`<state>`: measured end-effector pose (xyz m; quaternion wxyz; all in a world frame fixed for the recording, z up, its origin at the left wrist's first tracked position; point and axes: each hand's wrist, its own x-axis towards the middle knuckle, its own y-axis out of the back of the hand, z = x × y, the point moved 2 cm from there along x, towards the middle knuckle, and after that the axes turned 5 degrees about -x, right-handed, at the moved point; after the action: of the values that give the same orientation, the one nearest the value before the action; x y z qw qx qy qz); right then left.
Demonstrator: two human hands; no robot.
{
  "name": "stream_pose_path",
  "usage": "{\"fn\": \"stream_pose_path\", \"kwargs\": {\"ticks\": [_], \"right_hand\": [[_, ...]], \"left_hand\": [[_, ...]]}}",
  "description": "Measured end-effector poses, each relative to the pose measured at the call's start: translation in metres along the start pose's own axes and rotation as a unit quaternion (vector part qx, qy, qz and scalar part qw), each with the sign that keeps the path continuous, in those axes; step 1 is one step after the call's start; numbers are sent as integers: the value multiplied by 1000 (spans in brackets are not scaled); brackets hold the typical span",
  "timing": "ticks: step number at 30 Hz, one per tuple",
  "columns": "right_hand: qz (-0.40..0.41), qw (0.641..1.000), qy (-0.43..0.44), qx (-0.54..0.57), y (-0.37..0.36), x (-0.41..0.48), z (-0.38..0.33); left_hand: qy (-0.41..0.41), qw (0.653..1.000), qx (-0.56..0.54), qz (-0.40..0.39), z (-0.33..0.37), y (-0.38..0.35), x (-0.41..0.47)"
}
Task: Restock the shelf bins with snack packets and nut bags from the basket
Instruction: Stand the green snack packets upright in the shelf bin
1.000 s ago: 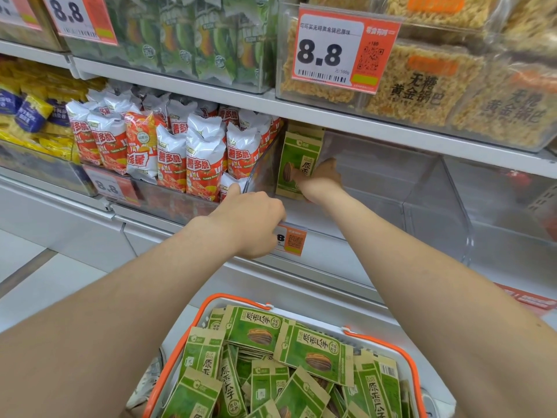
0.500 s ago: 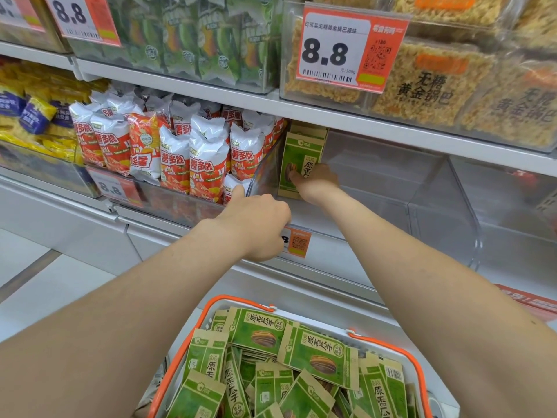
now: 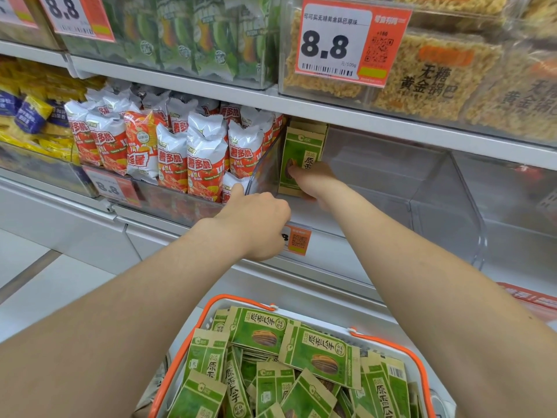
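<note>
Below both forearms, the basket (image 3: pixel 241 299) holds loose green seed packets (image 3: pixel 319 354). The left hand (image 3: pixel 256 224), arm outstretched, curls its fingers over the front rim of the clear bin (image 3: pixel 446 212). Just beyond it, the right hand (image 3: pixel 313 179) presses an upright packet (image 3: pixel 301 146) towards the bin's left wall; whether it clasps the packet is unclear.

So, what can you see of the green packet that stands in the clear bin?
The green packet is a flat pouch, green in front with a brown paper-like border, dark characters and a seed picture. It stands upright, face forward, at the left wall of the clear bin, with the top of a similar one showing just behind. The right hand covers its lower right part, one fingertip on the seed picture; whether fingers curl behind it is hidden.
</note>
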<state>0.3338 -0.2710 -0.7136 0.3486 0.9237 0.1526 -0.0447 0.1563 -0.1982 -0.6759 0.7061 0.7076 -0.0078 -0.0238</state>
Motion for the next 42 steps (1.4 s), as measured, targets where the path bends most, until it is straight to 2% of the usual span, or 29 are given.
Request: {"fn": "stream_pose_path", "kwargs": {"ticks": [9,13,17,20,22,24,27,30,32,35,38,42], "right_hand": [[-7,999,-19,31,12,-21,2],[-18,1000,-10,-13,21,-38,1],[-9,983,69,-167,33,-58,0],[71,969,169,-167,44,-82,9],[102,938,271,-191,52,-111,14],[81,901,361,-228,61,-145,14],[-58,847,415,-327,62,-186,17],[-230,800,372,-410,43,-219,39],[-295,754,354,-469,27,-233,66],[-315,668,351,-576,1,-241,109],[-304,656,376,-580,-23,-253,134],[-298,634,492,-517,-67,-275,155]], "left_hand": [[3,1000,-20,-13,0,6,-5],[9,999,-37,7,2,13,-9],[13,995,-59,79,12,17,-14],[23,986,-77,148,24,23,-21],[43,986,-99,128,30,27,-26],[68,991,-100,51,32,26,-34],[44,991,-43,-122,37,10,-50],[20,967,-4,-254,45,-12,-64],[4,959,6,-284,53,-24,-70],[-32,957,7,-287,65,-41,-72],[-42,956,8,-291,72,-49,-73],[-40,952,43,-301,71,-57,-68]]}}
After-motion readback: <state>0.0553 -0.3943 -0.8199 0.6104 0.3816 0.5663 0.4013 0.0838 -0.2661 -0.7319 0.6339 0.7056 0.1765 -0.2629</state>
